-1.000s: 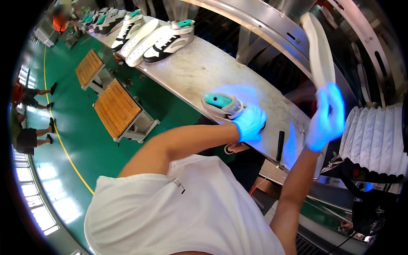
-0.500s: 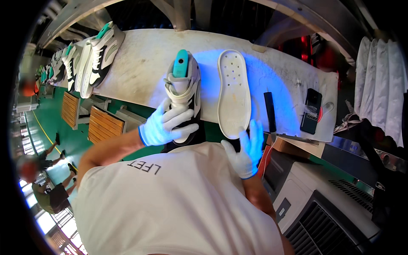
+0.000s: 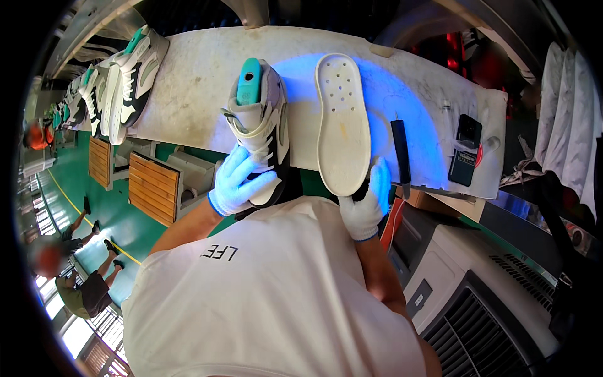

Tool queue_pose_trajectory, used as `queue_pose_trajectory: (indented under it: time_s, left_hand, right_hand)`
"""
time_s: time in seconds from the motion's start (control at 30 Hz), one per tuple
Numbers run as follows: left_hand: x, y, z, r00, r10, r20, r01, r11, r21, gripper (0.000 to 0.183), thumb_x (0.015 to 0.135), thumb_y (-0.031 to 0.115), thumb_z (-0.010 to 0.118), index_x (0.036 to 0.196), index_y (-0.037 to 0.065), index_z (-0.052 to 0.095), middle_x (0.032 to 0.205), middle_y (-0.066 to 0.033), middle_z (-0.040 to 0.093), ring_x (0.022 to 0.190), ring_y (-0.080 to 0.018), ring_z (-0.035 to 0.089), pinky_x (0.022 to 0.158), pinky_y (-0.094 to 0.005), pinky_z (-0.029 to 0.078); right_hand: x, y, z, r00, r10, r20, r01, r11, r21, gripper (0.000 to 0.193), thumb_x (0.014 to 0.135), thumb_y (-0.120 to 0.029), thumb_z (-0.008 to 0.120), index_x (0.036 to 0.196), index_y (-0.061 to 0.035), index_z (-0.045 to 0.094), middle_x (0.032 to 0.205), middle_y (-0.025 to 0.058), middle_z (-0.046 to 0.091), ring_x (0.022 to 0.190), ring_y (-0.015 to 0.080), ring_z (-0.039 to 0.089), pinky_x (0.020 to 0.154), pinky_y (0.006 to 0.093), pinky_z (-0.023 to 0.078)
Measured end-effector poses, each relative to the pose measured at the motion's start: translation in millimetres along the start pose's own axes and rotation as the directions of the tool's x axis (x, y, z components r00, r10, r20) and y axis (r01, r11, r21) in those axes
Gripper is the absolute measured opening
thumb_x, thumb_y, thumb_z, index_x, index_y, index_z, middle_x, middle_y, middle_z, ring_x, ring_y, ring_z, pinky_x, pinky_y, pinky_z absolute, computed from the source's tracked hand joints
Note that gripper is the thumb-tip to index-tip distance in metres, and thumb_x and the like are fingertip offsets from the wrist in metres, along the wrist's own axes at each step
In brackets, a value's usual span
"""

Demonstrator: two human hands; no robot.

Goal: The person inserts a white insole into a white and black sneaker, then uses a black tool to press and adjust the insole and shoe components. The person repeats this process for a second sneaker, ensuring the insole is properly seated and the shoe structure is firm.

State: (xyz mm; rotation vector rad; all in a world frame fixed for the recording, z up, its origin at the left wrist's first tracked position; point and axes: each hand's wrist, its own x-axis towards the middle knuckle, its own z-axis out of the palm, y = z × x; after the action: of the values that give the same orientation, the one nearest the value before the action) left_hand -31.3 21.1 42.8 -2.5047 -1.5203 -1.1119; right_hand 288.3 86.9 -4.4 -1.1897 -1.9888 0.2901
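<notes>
A white, grey and black sneaker upper (image 3: pixel 255 125) stands on the table with its toe towards me and a teal shoe last (image 3: pixel 250 80) rising from its opening. My left hand (image 3: pixel 235 185), in a white glove lit blue, is closed about its toe, fingers along the side and front. To the right lies a white shoe sole (image 3: pixel 342 135), with several small holes at its far end. My gloved right hand (image 3: pixel 369 204) holds the sole's near end, thumb beneath the edge and fingers up its right side.
Right of the sole lies a black-handled tool (image 3: pixel 401 151), then a black phone (image 3: pixel 468 132). Finished-looking sneakers (image 3: pixel 139 75) line the far left of the table (image 3: pixel 195 75). Wooden-topped stools (image 3: pixel 152 185) stand at left. A grey-white machine (image 3: pixel 440 264) is at right. People are beyond at lower left.
My right hand's spread fingers have closed in on the near end of the sole. My left hand has shifted from across the upper's front to its toe side. The whole view has shifted slightly.
</notes>
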Motion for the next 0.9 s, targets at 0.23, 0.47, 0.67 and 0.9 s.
queue_pose_trajectory:
  time_s: [0.23, 0.47, 0.67, 0.9]
  left_hand:
    - [-6, 1, 6, 0.997, 0.011, -0.076, -0.002, 0.994, 0.113, 0.050, 0.071, 0.012, 0.096, 0.118, 0.015, 0.078, 0.131, -0.0195, 0.069, 0.115, -0.0547, 0.073, 0.086, -0.0523, 0.066]
    - [0, 6, 1, 0.999, -0.014, -0.046, 0.019, 0.993, 0.114, 0.048, 0.070, 0.012, 0.096, 0.114, 0.008, 0.077, 0.133, -0.0263, 0.071, 0.121, -0.0555, 0.072, 0.095, -0.0541, 0.065]
    - [0, 7, 1, 0.999, -0.022, -0.028, 0.024, 0.996, 0.090, 0.044, 0.072, 0.008, 0.092, 0.113, 0.003, 0.077, 0.144, -0.0303, 0.068, 0.129, -0.0598, 0.068, 0.102, -0.0568, 0.062]
    - [-10, 4, 6, 1.000, -0.025, -0.018, 0.026, 0.997, 0.078, 0.045, 0.076, 0.004, 0.090, 0.119, 0.006, 0.074, 0.151, -0.0280, 0.062, 0.127, -0.0632, 0.067, 0.099, -0.0593, 0.062]
  right_hand:
    - [6, -2, 0, 0.999, 0.016, -0.029, -0.016, 1.000, 0.001, 0.080, 0.086, -0.023, 0.097, 0.151, 0.0054, 0.058, 0.155, 0.0301, 0.062, 0.138, 0.0498, 0.065, 0.113, 0.0530, 0.058]
    - [2, 1, 1, 0.999, 0.001, -0.037, -0.004, 0.998, -0.068, 0.075, 0.091, -0.026, 0.093, 0.150, 0.0055, 0.058, 0.153, 0.0303, 0.063, 0.136, 0.0487, 0.067, 0.109, 0.0527, 0.061]
    - [4, 1, 2, 0.997, -0.021, -0.075, 0.020, 1.000, -0.013, 0.070, 0.095, -0.027, 0.089, 0.148, 0.0056, 0.058, 0.153, 0.0306, 0.063, 0.132, 0.0495, 0.069, 0.106, 0.0526, 0.063]
    - [1, 9, 9, 0.990, -0.076, -0.117, 0.070, 0.996, -0.050, 0.069, 0.093, -0.022, 0.091, 0.147, 0.0045, 0.057, 0.148, 0.0312, 0.066, 0.130, 0.0501, 0.069, 0.105, 0.0529, 0.063]
